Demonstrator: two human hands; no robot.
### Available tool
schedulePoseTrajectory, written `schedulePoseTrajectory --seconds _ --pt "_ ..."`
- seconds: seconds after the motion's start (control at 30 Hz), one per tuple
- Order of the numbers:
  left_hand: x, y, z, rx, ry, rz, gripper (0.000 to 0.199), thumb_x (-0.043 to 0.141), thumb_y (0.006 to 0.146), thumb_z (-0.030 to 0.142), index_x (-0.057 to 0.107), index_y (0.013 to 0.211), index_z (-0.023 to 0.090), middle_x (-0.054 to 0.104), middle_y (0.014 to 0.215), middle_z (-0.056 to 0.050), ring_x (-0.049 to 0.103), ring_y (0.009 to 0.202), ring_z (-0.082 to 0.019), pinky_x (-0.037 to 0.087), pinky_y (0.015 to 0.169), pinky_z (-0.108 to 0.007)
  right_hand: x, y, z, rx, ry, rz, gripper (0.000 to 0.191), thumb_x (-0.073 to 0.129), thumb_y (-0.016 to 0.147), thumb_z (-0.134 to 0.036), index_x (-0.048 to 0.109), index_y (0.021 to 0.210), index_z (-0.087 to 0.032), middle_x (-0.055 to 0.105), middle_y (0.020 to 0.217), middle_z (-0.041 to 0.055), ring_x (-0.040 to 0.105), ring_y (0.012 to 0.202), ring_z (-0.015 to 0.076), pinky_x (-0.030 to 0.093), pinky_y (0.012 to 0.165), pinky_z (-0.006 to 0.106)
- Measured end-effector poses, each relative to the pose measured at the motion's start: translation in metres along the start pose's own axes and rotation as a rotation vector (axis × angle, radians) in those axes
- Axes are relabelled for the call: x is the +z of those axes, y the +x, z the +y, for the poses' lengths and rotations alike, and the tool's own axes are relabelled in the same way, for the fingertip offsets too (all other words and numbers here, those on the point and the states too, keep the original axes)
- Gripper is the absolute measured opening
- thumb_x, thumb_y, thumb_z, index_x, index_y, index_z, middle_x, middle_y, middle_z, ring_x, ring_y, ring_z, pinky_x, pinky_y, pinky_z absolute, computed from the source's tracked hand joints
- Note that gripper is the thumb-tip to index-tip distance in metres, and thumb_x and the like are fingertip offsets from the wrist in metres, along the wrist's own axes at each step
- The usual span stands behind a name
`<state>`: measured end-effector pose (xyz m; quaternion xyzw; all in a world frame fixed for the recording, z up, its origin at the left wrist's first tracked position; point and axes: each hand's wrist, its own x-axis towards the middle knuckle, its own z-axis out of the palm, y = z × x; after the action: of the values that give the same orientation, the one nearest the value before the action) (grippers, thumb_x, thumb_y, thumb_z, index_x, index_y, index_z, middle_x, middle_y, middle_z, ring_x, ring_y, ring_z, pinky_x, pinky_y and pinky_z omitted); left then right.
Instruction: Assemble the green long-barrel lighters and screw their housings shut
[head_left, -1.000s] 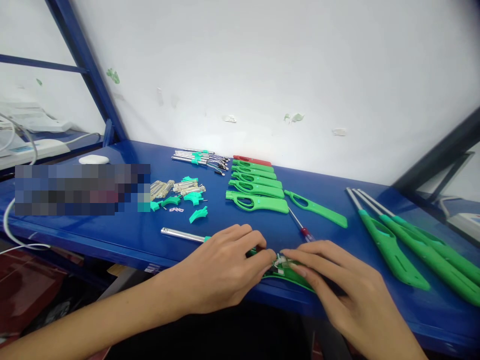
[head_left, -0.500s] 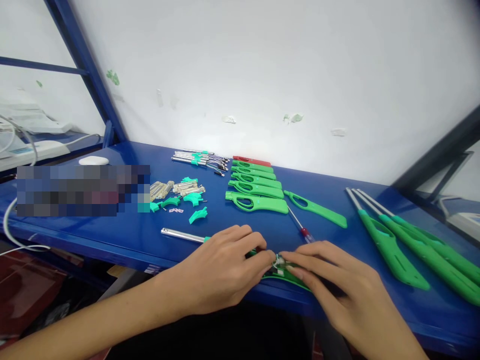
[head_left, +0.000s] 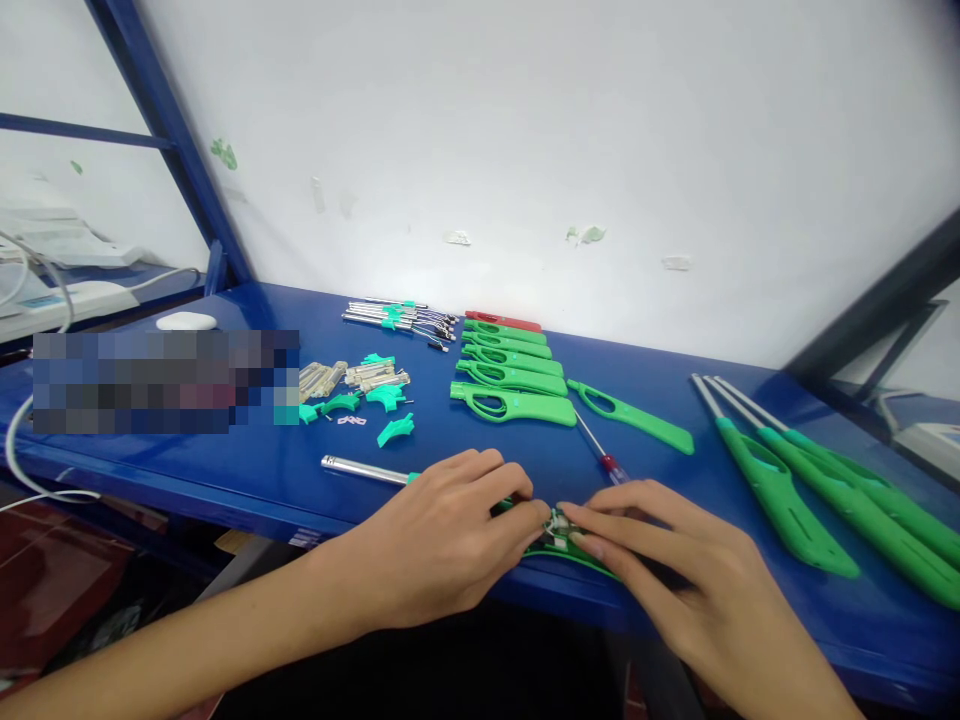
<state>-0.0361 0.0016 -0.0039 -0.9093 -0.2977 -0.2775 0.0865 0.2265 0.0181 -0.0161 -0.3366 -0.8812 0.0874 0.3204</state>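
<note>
An opened green stick lighter lies at the table's front edge, its metal tube (head_left: 365,470) pointing left and its half shell (head_left: 574,557) showing below my fingers. My left hand (head_left: 454,530) is closed over the trigger end, fingertips pressed on the inside of the shell. Thumb and forefinger of my right hand (head_left: 671,535) pinch at the lighter's body just right of it. Between the two sets of fingertips sit small white and pale parts (head_left: 559,530) with thin wire. My hands cover much of the shell, so the exact part pinched is unclear.
Several green lighter shells (head_left: 517,407) and a red one (head_left: 502,321) lie in a row behind. A screwdriver (head_left: 613,468) rests near my right hand. Finished-looking lighters (head_left: 795,500) lie right; metal tubes (head_left: 382,312), teal triggers (head_left: 395,430) and clear tanks (head_left: 322,380) lie left.
Almost nothing differs. The fingertips of my right hand have shifted very slightly at the lighter's inner parts; my left hand stays in place.
</note>
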Motion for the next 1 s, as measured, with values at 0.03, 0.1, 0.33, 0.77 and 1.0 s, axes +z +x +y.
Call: schedulePoseTrajectory --seconds 0.03,0.1,0.33,0.77,1.0 --pt "0.0 0.0 0.0002 0.0 -0.004 -0.003 0.028 0.047 0.113 0.017 0.074 0.115 0.01 0.068 0.102 -0.01 0.06 0.087 -0.023 0.058 0.081 -0.038 0.0 0.0 0.0001 0.001 -0.001 -0.001 0.027 0.067 0.106 -0.028 0.078 0.129 -0.037 0.076 0.113 -0.0022 0.074 0.099 0.0125 0.059 0.087 0.023" --pt "-0.0001 0.0 0.0007 -0.002 -0.01 -0.006 0.027 0.047 0.113 0.017 0.074 0.115 0.01 0.068 0.103 -0.01 0.06 0.088 -0.023 0.058 0.082 -0.038 -0.0004 0.0 0.0003 0.002 -0.003 -0.002 0.026 0.067 0.106 -0.029 0.079 0.127 -0.037 0.076 0.114 -0.0018 0.074 0.099 0.013 0.059 0.087 0.023" --pt "0.0001 0.0002 0.0002 -0.009 -0.018 -0.025 0.027 0.047 0.112 0.016 0.074 0.116 0.011 0.067 0.103 -0.01 0.06 0.087 -0.022 0.058 0.081 -0.037 -0.0028 0.0018 -0.0006 0.007 0.001 -0.019 0.023 0.065 0.107 -0.032 0.081 0.122 -0.035 0.077 0.111 -0.0007 0.075 0.096 0.0132 0.061 0.085 0.023" --pt "-0.0008 -0.0017 -0.0018 0.011 -0.02 -0.044 0.022 0.049 0.11 0.012 0.071 0.116 0.013 0.067 0.107 -0.009 0.06 0.088 -0.021 0.058 0.084 -0.035 -0.0022 -0.0003 0.0012 0.042 -0.008 -0.047 0.024 0.064 0.107 -0.035 0.082 0.124 -0.036 0.078 0.112 0.0035 0.076 0.098 0.0194 0.064 0.084 0.03" --pt "-0.0017 -0.0013 -0.0007 -0.006 -0.026 -0.053 0.025 0.05 0.11 0.014 0.074 0.116 0.012 0.067 0.104 -0.01 0.059 0.088 -0.022 0.058 0.082 -0.037 -0.0014 -0.0018 -0.001 0.036 -0.049 -0.016 0.031 0.065 0.106 -0.035 0.073 0.135 -0.041 0.079 0.118 -0.0019 0.076 0.104 0.0182 0.061 0.094 0.032"
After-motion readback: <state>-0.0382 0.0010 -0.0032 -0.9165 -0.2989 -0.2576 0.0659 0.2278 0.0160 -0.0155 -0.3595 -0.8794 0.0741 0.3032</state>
